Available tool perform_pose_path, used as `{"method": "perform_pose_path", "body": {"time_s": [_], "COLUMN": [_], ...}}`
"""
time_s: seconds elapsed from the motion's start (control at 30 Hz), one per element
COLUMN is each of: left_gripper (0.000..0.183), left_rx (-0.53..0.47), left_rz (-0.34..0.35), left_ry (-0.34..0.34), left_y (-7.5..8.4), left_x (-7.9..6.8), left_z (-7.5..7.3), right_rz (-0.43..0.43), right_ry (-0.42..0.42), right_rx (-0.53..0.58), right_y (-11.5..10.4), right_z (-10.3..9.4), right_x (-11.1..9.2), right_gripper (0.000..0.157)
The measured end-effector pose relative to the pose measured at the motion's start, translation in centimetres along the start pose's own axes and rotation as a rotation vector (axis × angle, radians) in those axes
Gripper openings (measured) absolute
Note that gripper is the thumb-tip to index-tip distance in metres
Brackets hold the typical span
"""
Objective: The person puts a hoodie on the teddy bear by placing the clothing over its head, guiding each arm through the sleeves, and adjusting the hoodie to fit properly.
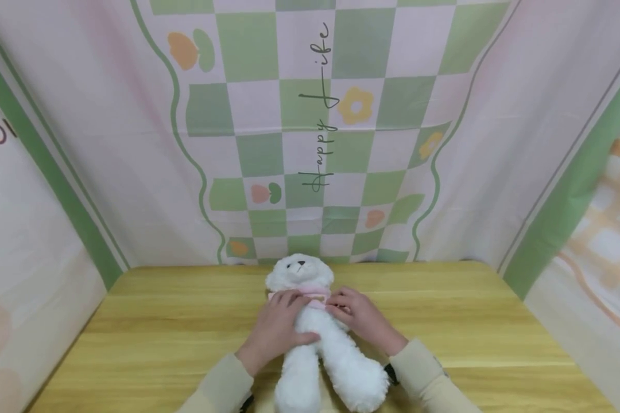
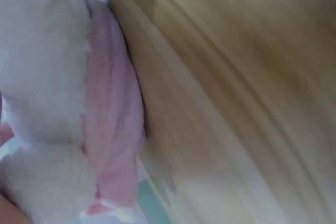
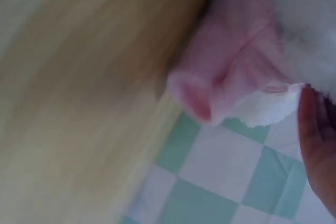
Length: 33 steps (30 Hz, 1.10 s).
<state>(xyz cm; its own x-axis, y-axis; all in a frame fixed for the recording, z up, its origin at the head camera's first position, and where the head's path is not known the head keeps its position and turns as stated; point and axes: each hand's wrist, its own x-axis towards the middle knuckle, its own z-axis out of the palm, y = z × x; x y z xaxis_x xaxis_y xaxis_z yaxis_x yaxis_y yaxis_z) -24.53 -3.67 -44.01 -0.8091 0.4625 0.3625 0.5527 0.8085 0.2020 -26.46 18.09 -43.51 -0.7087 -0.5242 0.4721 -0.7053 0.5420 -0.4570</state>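
Note:
A white plush bear [image 1: 297,376] lies on its back, head toward the curtain and legs toward me. A pink doll garment [image 1: 316,290] is around its upper body; in the left wrist view the pink cloth [image 2: 113,98] runs between the fur and the table. My left hand [image 1: 279,327] rests on the bear's chest and belly, thumb spread. On the other side, the bent fingers of my right hand [image 1: 361,315] pinch the garment's edge at the chest. An open, sleeve-like end of the garment [image 3: 210,85] hangs loose in the right wrist view.
The bear lies on a wood-grain table [image 1: 186,327]. Behind the table's far edge hangs a green-and-white checked curtain [image 1: 310,103] with lettering. More printed cloth [image 1: 36,218] hangs along the left and right sides.

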Motion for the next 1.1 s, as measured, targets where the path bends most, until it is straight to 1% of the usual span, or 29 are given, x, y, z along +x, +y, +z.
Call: {"method": "perform_pose_path", "body": {"time_s": [0.03, 0.07, 0.13, 0.17, 0.2, 0.23, 0.33, 0.37, 0.43, 0.5, 0.57, 0.63, 0.73, 0.77, 0.83, 0.9, 0.97, 1.1], "left_gripper": [0.07, 0.068, 0.066, 0.065, 0.065, 0.067, 0.073, 0.075, 0.076, 0.072, 0.066, 0.059, 0.051, 0.049, 0.045, 0.045, 0.046, 0.056], "left_rx": [-0.013, -0.023, -0.039, -0.04, -0.053, -0.057, -0.087, -0.096, -0.1, -0.085, -0.052, -0.025, 0.007, 0.011, 0.011, 0.018, 0.035, 0.109], "left_rz": [-0.018, -0.037, -0.074, -0.092, -0.113, -0.137, -0.202, -0.22, -0.238, -0.233, -0.216, -0.194, -0.16, -0.149, -0.132, -0.124, -0.127, -0.146], "left_ry": [-0.001, 0.003, 0.014, 0.022, 0.025, 0.026, 0.036, 0.038, 0.051, 0.069, 0.095, 0.131, 0.187, 0.202, 0.23, 0.248, 0.264, 0.263], "left_y": [0.1, 0.2, 0.4, 0.6, 0.7, 0.9, 1.2, 1.2, 1.3, 1.5, 1.6, 1.8, 1.9, 1.9, 1.9, 1.8, 1.7, 1.7], "left_x": [0.0, 0.0, 0.0, 0.1, 0.1, 0.2, 0.3, 0.4, 0.3, 0.2, 0.0, -0.1, -0.3, -0.4, -0.6, -0.8, -0.9, -0.9], "left_z": [0.1, 0.2, 0.3, 0.3, 0.3, 0.3, 0.2, 0.3, 0.4, 0.5, 0.7, 0.8, 1.0, 1.0, 1.2, 1.3, 1.4, 1.2], "right_rz": [0.046, 0.074, 0.092, 0.093, 0.085, 0.074, 0.056, 0.069, 0.077, 0.079, 0.051, -0.012, -0.116, -0.143, -0.163, -0.138, -0.078, 0.033], "right_ry": [-0.044, -0.081, -0.136, -0.156, -0.177, -0.198, -0.25, -0.27, -0.28, -0.265, -0.226, -0.168, -0.064, -0.03, 0.021, 0.07, 0.106, 0.155], "right_rx": [0.082, 0.142, 0.215, 0.235, 0.239, 0.239, 0.224, 0.222, 0.211, 0.187, 0.13, 0.048, -0.056, -0.08, -0.091, -0.073, -0.033, 0.05], "right_y": [-0.1, -0.1, -0.1, -0.2, -0.2, -0.3, -0.7, -0.8, -1.0, -1.1, -1.3, -1.3, -1.4, -1.4, -1.3, -1.3, -1.3, -1.6], "right_z": [-0.1, -0.2, -0.3, -0.4, -0.5, -0.6, -0.9, -1.1, -1.2, -1.1, -0.9, -0.5, -0.1, 0.1, 0.4, 0.7, 0.9, 1.0], "right_x": [0.0, 0.0, -0.2, -0.3, -0.4, -0.5, -0.9, -0.9, -1.1, -1.2, -1.4, -1.4, -1.4, -1.3, -1.3, -1.3, -1.3, -1.3], "right_gripper": [0.014, 0.015, 0.013, 0.008, 0.005, 0.008, 0.027, 0.03, 0.031, 0.029, 0.027, 0.026, 0.029, 0.031, 0.033, 0.033, 0.031, 0.02]}}
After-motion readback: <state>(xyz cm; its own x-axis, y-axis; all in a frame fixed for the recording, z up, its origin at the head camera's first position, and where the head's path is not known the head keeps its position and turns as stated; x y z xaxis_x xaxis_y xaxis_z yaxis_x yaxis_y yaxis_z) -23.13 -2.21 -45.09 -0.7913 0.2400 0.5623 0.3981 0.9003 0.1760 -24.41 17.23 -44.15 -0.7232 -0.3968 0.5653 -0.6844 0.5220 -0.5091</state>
